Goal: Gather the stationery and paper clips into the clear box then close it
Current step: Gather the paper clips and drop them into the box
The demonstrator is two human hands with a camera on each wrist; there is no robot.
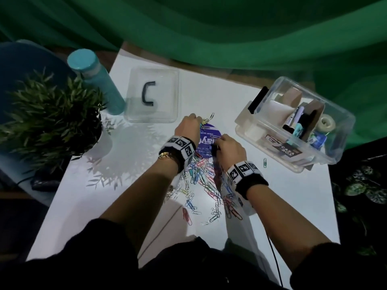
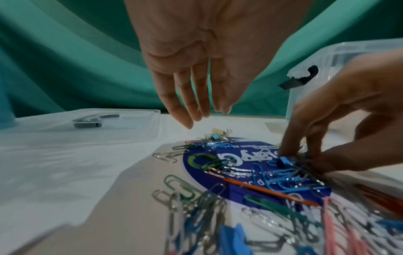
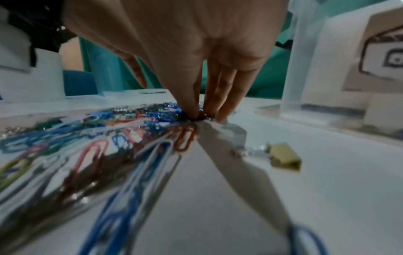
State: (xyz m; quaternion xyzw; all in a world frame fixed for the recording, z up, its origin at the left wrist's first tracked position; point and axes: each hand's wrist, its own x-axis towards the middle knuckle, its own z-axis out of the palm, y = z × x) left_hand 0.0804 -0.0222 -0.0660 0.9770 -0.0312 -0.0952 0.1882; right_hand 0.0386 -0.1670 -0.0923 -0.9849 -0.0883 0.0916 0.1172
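Several coloured paper clips (image 1: 204, 181) lie scattered mid-table over a clear plastic bag with a round blue label (image 1: 209, 136). My left hand (image 1: 198, 120) hovers over a small cluster of clips (image 2: 216, 136) at the far edge of the label, its fingers (image 2: 185, 110) straight and holding nothing. My right hand (image 1: 216, 146) pinches a bunch of clips (image 2: 290, 170) with its fingertips (image 3: 196, 112) pressed together on the pile. The clear box (image 1: 344, 135) stands open at the right, with markers, tape and cards inside. Its clear lid (image 1: 138, 80) lies flat at the back.
A teal bottle (image 1: 98, 80) and a potted plant (image 1: 52, 116) stand at the left, near the lid. One stray clip (image 1: 265, 162) lies by the box, and a yellow binder clip (image 3: 283, 157) lies right of my right hand. Green cloth (image 1: 209, 28) hangs behind.
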